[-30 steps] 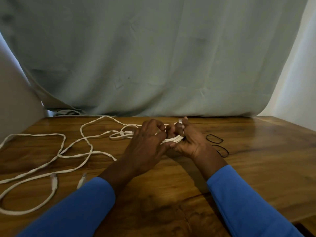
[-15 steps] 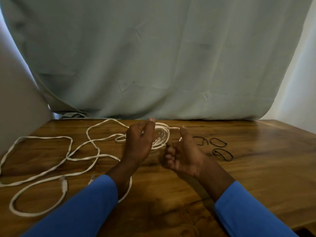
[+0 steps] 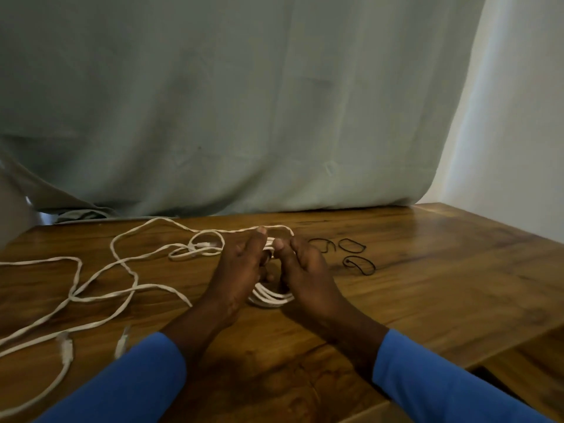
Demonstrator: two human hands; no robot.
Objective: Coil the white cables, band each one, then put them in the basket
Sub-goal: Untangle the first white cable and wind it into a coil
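Observation:
A small coil of white cable (image 3: 270, 297) sits between my two hands at the table's middle. My left hand (image 3: 241, 270) and my right hand (image 3: 305, 270) face each other with the coil held between them; fingers curl round its strands. The uncoiled rest of the white cable (image 3: 122, 264) trails off to the left in loose loops, with a plug end (image 3: 65, 349) near my left sleeve. Three black bands (image 3: 352, 245) lie just right of my right hand. No basket is in view.
The wooden table (image 3: 427, 285) ends at a front right corner near my right sleeve. A grey-green cloth (image 3: 244, 117) hangs behind the table's far edge. A white wall stands at the right.
My hands were apart half a second ago, the left holding the coil up. Now they are together again, with the coil lower between them, and the loose cable has shifted on the table.

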